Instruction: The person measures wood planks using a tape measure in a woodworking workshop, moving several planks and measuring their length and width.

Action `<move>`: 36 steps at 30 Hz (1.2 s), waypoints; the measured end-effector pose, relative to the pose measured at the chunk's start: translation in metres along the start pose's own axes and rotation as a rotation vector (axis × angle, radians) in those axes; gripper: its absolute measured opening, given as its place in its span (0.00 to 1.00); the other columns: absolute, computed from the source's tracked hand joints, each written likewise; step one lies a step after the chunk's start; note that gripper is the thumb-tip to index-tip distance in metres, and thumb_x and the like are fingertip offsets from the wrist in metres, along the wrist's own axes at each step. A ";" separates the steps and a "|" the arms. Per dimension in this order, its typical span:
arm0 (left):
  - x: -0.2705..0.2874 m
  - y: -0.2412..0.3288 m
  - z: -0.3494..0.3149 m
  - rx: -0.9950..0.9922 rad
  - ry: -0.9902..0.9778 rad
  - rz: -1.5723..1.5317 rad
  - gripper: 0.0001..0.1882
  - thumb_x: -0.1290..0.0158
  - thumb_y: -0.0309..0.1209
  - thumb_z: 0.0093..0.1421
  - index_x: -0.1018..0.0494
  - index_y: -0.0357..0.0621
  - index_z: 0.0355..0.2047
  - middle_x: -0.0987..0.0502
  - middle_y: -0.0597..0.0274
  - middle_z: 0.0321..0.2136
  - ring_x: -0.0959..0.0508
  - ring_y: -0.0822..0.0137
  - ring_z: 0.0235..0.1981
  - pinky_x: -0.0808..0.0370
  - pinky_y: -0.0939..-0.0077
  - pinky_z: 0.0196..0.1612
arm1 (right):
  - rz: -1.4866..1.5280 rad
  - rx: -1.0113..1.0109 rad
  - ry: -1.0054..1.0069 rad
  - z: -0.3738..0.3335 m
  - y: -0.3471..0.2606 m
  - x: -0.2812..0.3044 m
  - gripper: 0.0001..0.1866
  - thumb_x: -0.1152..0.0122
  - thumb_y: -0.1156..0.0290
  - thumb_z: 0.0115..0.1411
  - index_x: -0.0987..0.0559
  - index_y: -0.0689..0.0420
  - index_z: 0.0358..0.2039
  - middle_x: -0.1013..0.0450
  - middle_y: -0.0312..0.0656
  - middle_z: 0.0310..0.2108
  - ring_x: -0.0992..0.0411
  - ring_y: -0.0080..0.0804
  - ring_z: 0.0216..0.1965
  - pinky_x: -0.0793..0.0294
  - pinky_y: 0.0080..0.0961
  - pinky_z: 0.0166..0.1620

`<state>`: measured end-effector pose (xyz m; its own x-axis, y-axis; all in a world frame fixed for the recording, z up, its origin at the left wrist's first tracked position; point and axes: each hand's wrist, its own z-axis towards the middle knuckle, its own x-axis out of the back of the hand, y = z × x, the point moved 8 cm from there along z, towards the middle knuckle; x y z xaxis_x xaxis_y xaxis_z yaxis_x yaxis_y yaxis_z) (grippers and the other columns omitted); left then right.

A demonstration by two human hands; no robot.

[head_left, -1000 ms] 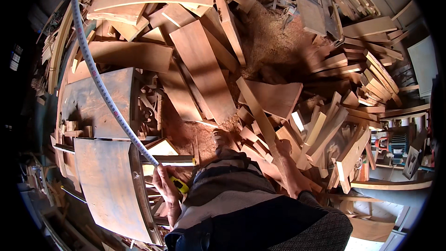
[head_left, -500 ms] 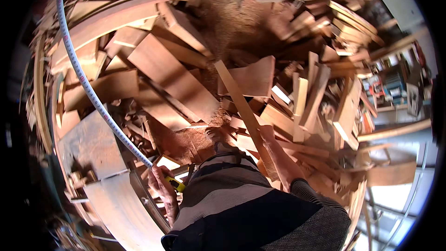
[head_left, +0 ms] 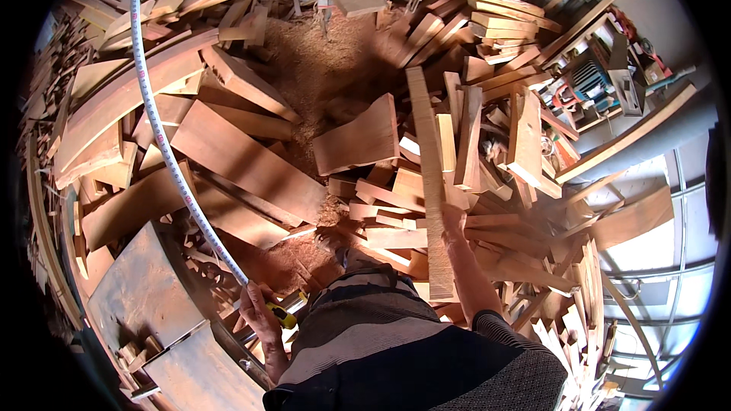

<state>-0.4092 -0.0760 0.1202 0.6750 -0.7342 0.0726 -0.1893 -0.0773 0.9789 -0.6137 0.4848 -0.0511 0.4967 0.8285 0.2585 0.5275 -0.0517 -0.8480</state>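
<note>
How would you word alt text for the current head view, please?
A person's right hand grips a long, narrow board while the left hand holds a yellow tape measure, its pale blade curving to the picture's top. Piled timber and sawdust lie ahead.

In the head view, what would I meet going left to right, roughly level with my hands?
Panel, left hand, yellow tape case, held plank, right hand, wide board.
</note>
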 end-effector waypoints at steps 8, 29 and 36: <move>-0.008 0.009 0.007 -0.051 0.039 0.010 0.21 0.56 0.42 0.74 0.29 0.42 0.27 0.30 0.68 0.17 0.33 0.77 0.17 0.38 0.79 0.21 | -0.453 0.067 0.368 0.092 -0.051 0.103 0.15 0.39 0.61 0.58 0.18 0.62 0.26 0.21 0.48 0.27 0.22 0.42 0.30 0.25 0.39 0.38; 0.040 -0.002 -0.015 -0.022 0.136 0.014 0.21 0.57 0.44 0.75 0.30 0.42 0.29 0.30 0.66 0.17 0.32 0.76 0.17 0.36 0.79 0.23 | -0.213 0.258 -0.385 -0.054 0.010 -0.149 0.13 0.38 0.67 0.62 0.17 0.59 0.44 0.22 0.36 0.32 0.28 0.22 0.29 0.26 0.22 0.32; 0.042 0.009 -0.018 -0.169 0.128 -0.215 0.21 0.55 0.46 0.73 0.29 0.41 0.33 0.28 0.65 0.18 0.28 0.76 0.18 0.32 0.81 0.22 | -0.301 0.108 -1.358 -0.310 -0.010 -0.298 0.26 0.38 0.57 0.66 0.25 0.63 0.57 0.23 0.37 0.37 0.27 0.24 0.35 0.27 0.22 0.38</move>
<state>-0.3693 -0.0956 0.1359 0.7733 -0.6213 -0.1265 0.0816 -0.1004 0.9916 -0.5534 0.0657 0.0237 -0.7064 0.6899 -0.1580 0.4075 0.2140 -0.8878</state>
